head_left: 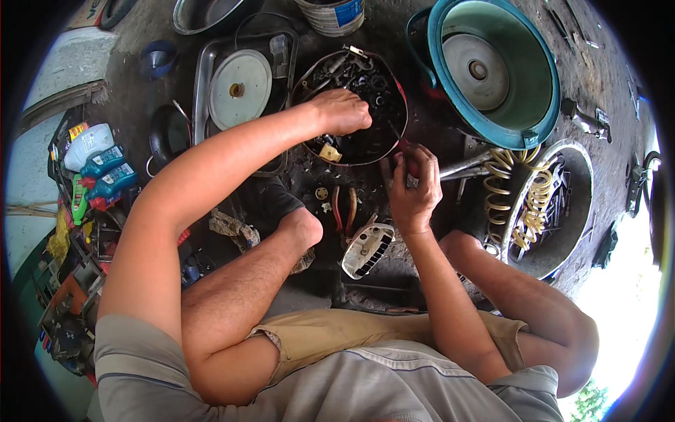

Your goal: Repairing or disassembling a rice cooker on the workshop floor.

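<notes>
My left hand [341, 112] reaches over a round pan [403, 105] of small dark metal parts, fingers curled; whatever they hold is hidden. A cream-coloured piece [329, 153] lies near the pan's lower rim. At the pan's lower right, my right hand [415, 186] grips a red-handled screwdriver [413, 169], its shaft pointing up-left into the pan. Below the pan, red-handled pliers [336, 214] and a pale housing with dark slots [355, 257] lie on the ground between my legs.
A steel tray [201, 105] with a grey disc [239, 77] is at left, a teal tub [534, 70] at upper right. Coiled yellow hose [534, 204] rests on a basin [583, 211] of tools. A bucket [330, 21] stands behind; bottles [105, 176] and clutter line the left.
</notes>
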The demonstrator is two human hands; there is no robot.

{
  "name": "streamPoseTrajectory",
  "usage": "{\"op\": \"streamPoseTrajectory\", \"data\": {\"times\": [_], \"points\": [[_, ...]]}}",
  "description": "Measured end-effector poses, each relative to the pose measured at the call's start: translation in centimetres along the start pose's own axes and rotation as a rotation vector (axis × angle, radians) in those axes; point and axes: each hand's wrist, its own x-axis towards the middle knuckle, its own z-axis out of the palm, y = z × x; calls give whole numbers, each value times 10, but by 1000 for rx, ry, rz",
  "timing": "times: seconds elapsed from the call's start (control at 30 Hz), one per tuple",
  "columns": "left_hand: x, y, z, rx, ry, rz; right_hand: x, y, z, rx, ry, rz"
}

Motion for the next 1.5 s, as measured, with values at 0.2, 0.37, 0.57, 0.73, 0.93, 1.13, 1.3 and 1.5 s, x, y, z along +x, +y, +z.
{"op": "streamPoseTrajectory", "data": {"times": [0.2, 0.37, 0.57, 0.73, 0.93, 1.13, 1.3, 1.5], "points": [[8, 1, 5, 112, 48, 54, 0, 4, 1, -33, -8, -9], [8, 4, 1, 146, -61, 85, 0, 6, -1, -36, 7, -39], [1, 6, -12, -99, -106, -91, 0, 7, -2, -19, 0, -13], [-10, 0, -15, -463, -78, -169, 2, 3, 0, -40, 16, -42], [-29, 11, -19, -1858, 103, -516, 6, 1, -3, -25, 62, -50], [-46, 25, -20, -2319, 337, -519, 10, -16, -10, 26, 79, -29], [-46, 34, -32, -2345, 499, -499, 22, -49, -23, 349, 233, 168], [-39, 44, -62, -2223, 728, -319, 37, -102, -51, 618, 259, 104]]}}
